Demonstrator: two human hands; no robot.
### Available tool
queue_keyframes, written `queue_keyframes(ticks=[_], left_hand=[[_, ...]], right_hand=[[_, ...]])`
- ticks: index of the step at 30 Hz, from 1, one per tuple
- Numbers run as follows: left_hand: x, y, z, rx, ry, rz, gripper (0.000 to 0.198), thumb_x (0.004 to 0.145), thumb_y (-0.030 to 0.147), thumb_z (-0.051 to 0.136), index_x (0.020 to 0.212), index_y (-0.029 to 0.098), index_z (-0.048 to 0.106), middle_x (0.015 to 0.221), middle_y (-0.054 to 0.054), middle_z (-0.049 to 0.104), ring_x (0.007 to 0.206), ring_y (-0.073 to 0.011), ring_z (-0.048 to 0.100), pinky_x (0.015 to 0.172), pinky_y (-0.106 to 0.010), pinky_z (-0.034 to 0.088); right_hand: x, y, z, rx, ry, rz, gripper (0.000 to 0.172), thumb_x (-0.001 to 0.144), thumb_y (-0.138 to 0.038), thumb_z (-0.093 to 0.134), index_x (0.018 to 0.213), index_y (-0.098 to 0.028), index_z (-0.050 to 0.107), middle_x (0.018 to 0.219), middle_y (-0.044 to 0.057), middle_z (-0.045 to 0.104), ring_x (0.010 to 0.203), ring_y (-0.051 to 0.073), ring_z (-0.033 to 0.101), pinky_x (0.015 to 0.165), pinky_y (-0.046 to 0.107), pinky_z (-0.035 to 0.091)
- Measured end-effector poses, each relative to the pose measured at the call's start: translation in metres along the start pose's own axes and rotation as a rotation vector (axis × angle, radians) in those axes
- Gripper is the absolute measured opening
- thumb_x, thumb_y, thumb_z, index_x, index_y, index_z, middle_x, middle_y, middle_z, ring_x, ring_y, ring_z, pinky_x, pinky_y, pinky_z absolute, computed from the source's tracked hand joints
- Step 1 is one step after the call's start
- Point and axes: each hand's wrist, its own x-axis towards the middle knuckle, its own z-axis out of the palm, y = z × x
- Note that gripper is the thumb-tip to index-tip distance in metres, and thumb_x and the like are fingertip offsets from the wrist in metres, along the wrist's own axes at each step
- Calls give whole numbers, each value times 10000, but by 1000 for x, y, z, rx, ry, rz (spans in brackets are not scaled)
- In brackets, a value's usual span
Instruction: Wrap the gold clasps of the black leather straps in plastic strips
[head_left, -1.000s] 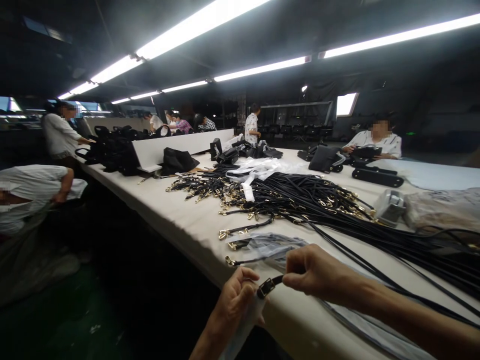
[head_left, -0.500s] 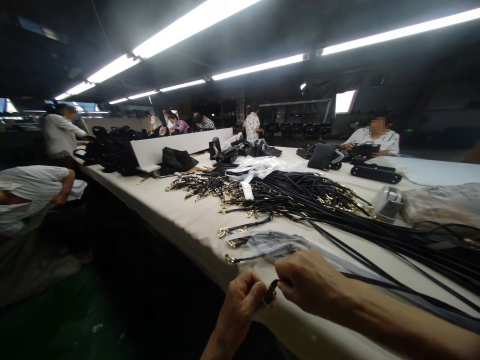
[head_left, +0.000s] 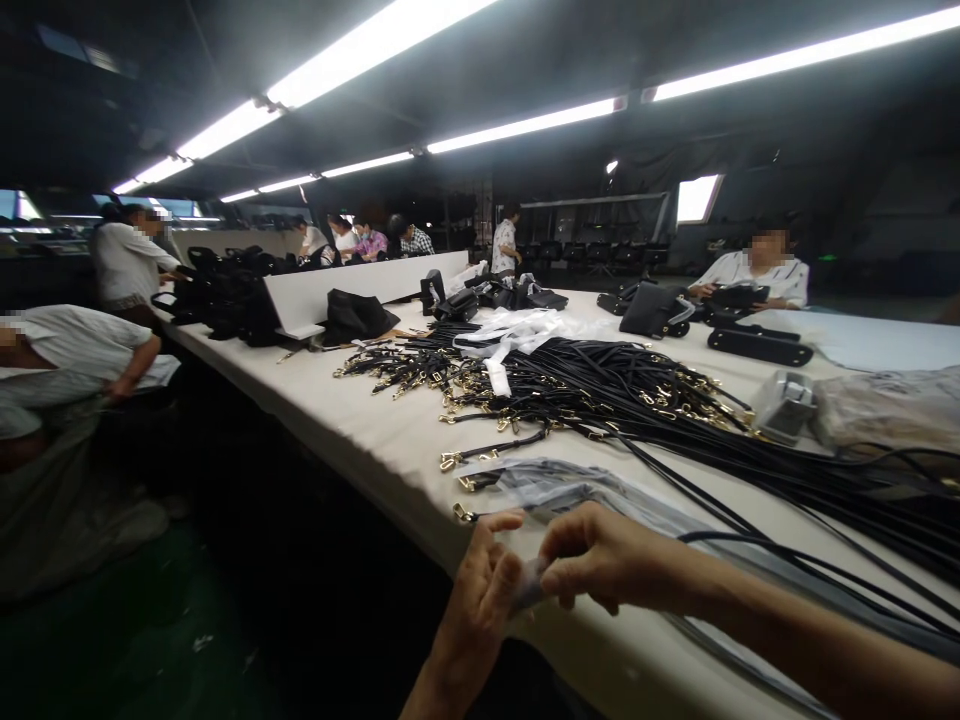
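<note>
Over the near edge of the worktop [head_left: 390, 420], between the two hands: a small piece of pale film [head_left: 531, 584], motion-blurred; anything inside it not readable. Long axis runs crosswise, from the left thumb to the right fingertips, right end slightly higher in view. Film lies to the right of the left hand [head_left: 478, 595] and to the left of the right hand [head_left: 596, 555]; both adjoin it, neither clearly nearer.

Right hand: thumb and forefinger pinched together on the film's right end. Left hand: half-curled, forefinger lifted apart from the thumb; grip on the film cannot be told.

Just beyond the hands: plastic-wrapped straps [head_left: 577, 485]. Near the left forefinger: gold clip [head_left: 463, 513]. Farther out: heap of black straps [head_left: 600, 370], white strips [head_left: 497, 375] on top. Across, at right: seated co-worker [head_left: 757, 275].
</note>
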Motion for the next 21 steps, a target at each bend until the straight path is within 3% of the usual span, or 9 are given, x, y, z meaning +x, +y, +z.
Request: queue_keyframes(ticks=[2, 4, 7, 9, 11, 15, 19, 21], left_hand=[[-4, -1, -8, 33, -95, -58, 547, 915, 643, 513, 1195, 183, 608, 975, -71, 646, 756, -170, 567, 696, -266, 471], [-8, -4, -15, 98, -141, -106, 463, 920, 601, 543, 951, 157, 671, 800, -26, 610, 713, -151, 521, 673, -244, 423], [-13, -10, -21, 172, -49, -76, 464, 931, 564, 545, 716, 156, 601, 647, 23, 469, 614, -118, 413, 596, -231, 347], [-15, -14, -22, 208, -4, 5, 475, 943, 567, 512, 712, 160, 587, 656, 19, 457, 618, -121, 416, 600, -236, 343], [-15, -17, -21, 214, -32, 52, 492, 942, 597, 487, 752, 161, 610, 660, 13, 472, 614, -124, 424, 594, -238, 344], [-17, -16, -20, 209, -80, 128, 442, 883, 597, 600, 802, 169, 674, 670, 0, 541, 612, -129, 462, 586, -231, 370], [-20, -19, -16, 288, 21, 325, 167, 905, 353, 668, 829, 207, 694, 712, -5, 641, 653, -133, 571, 645, -214, 429], [-20, -23, -13, 262, 93, 381, 82, 892, 306, 687, 938, 238, 693, 772, -4, 678, 698, -140, 609, 690, -218, 458]], right_hand=[[-1, 1, -3, 65, 29, 35, 186, 719, -267, 693, 830, -125, 737, 610, -27, 643, 407, 29, 420, 363, 119, 309], [-3, 1, -6, 85, 58, 60, 197, 710, -291, 724, 812, -123, 731, 587, -28, 644, 376, 29, 406, 339, 125, 297], [-6, 2, -9, 89, 46, 96, 257, 722, -360, 752, 794, -117, 715, 584, -19, 651, 345, 23, 411, 306, 117, 264], [-9, 2, -10, 123, -18, 112, 303, 742, -398, 748, 834, -112, 714, 630, -5, 672, 352, 20, 453, 306, 102, 283], [-11, 0, -11, 193, -91, 109, 335, 752, -418, 739, 868, -105, 708, 693, 15, 691, 371, 28, 507, 326, 101, 352], [-15, 1, -13, 327, -185, 119, 399, 742, -468, 749, 883, -103, 671, 747, 47, 711, 420, 76, 601, 371, 140, 463], [-16, 9, -13, 308, -97, 199, 435, 733, -536, 751, 815, -135, 602, 629, 28, 697, 344, 76, 536, 281, 126, 361], [-16, 11, -12, 313, -71, 202, 439, 734, -548, 748, 801, -141, 597, 600, 20, 688, 324, 61, 493, 267, 119, 309]])
